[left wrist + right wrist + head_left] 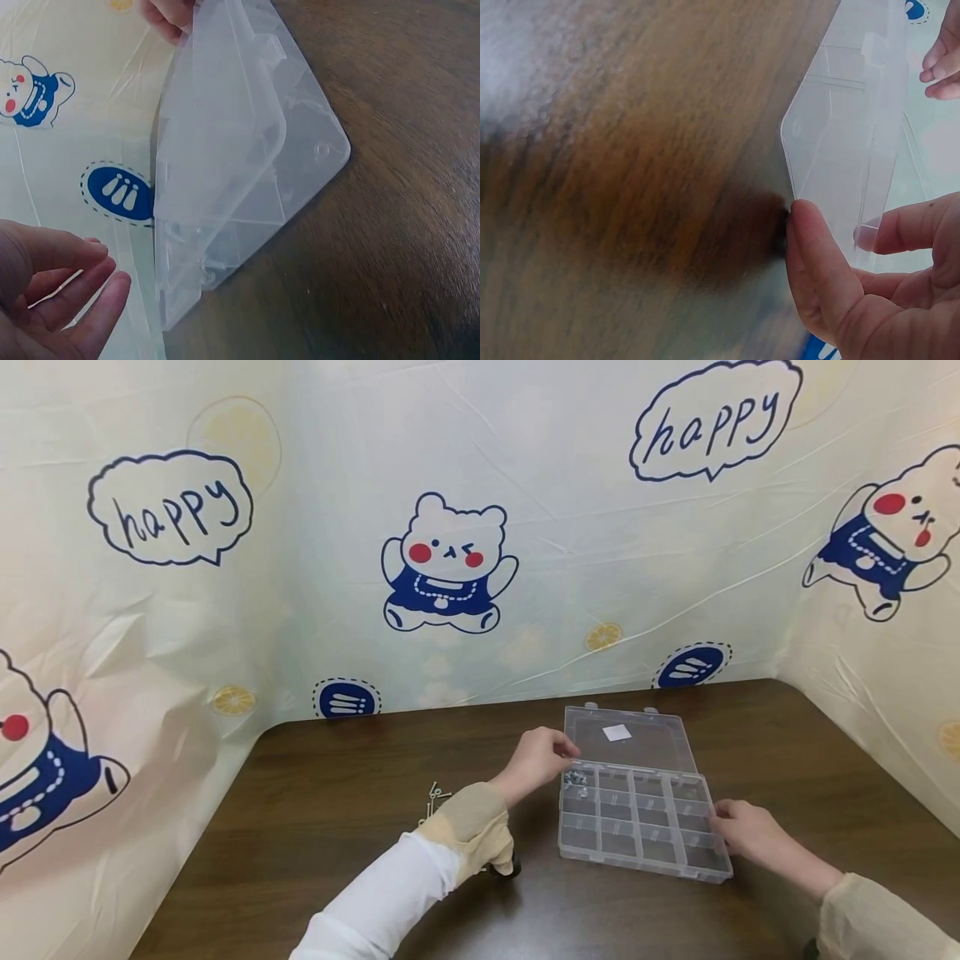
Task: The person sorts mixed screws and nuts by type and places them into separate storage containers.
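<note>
A clear plastic compartment box (637, 862) rests on the table, its hinged lid (660, 743) laid back behind it. Small metal hardware pieces (575, 779) lie in its back left compartment. My left hand (536, 762) is at the box's back left corner, fingers loosely bent. In the left wrist view that left hand (64, 292) shows a gap between its fingertips and the clear plastic, holding nothing. My right hand (750, 832) grips the box's right side. The right wrist view shows the right hand (862, 292) with thumb and fingers on either side of the box's edge.
Several loose screws (433, 797) lie on the brown table (315, 827) left of the box, partly behind my left sleeve (457, 835). A printed cloth (450, 668) hangs along the table's back and sides. A white square label (617, 732) sits on the lid.
</note>
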The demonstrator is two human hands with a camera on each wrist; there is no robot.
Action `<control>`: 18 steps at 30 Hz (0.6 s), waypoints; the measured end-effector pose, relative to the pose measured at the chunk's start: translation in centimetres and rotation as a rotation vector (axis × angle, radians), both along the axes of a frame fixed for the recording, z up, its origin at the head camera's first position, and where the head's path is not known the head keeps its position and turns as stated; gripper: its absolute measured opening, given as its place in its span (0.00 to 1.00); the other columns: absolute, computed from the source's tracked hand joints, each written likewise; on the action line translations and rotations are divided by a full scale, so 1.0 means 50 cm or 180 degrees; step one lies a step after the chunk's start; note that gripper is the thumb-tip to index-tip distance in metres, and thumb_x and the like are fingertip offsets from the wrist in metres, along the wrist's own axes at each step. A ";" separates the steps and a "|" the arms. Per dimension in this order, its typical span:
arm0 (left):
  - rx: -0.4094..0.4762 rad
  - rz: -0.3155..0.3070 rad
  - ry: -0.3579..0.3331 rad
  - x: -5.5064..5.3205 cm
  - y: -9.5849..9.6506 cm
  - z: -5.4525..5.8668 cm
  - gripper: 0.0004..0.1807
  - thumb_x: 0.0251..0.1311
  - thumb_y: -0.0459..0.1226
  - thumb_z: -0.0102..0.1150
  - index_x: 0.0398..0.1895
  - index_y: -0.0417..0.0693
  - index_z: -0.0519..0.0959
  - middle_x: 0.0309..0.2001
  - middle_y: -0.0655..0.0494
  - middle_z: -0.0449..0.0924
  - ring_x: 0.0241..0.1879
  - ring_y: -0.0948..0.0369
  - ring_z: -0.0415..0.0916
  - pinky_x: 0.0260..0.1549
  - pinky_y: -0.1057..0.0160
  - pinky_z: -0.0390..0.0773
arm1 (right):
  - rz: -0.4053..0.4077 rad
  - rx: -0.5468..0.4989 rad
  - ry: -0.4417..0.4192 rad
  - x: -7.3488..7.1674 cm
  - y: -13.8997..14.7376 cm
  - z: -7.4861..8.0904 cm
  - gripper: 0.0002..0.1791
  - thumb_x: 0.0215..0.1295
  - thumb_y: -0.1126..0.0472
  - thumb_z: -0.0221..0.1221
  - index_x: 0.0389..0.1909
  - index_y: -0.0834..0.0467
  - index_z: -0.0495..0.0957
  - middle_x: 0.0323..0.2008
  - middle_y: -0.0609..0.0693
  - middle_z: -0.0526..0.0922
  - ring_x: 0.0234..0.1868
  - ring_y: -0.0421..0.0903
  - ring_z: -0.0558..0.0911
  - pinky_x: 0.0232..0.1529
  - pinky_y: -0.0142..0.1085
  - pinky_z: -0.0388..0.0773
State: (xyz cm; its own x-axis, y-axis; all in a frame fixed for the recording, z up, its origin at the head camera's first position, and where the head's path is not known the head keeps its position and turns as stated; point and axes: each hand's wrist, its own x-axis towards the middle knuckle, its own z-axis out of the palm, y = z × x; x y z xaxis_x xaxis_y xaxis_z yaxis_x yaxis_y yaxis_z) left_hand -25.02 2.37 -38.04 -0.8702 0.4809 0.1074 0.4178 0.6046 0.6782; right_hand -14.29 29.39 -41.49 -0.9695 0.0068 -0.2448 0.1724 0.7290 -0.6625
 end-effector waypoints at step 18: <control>-0.0519 -0.0457 -0.0019 0.014 -0.074 0.030 0.03 0.51 0.31 0.60 0.27 0.44 0.83 0.26 0.60 0.80 0.28 0.67 0.74 0.30 0.71 0.71 | 0.0014 0.0058 0.0012 -0.001 -0.004 0.002 0.19 0.61 0.67 0.42 0.43 0.83 0.65 0.36 0.72 0.75 0.34 0.53 0.80 0.30 0.39 0.79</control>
State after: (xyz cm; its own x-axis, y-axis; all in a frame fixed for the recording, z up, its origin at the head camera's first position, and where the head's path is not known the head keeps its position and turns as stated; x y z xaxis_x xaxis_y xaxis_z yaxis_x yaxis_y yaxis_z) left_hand -24.32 -1.34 -36.56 -0.7918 0.6106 0.0129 0.5038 0.6411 0.5790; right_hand -14.35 29.20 -41.37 -0.9705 0.0070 -0.2409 0.1666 0.7417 -0.6497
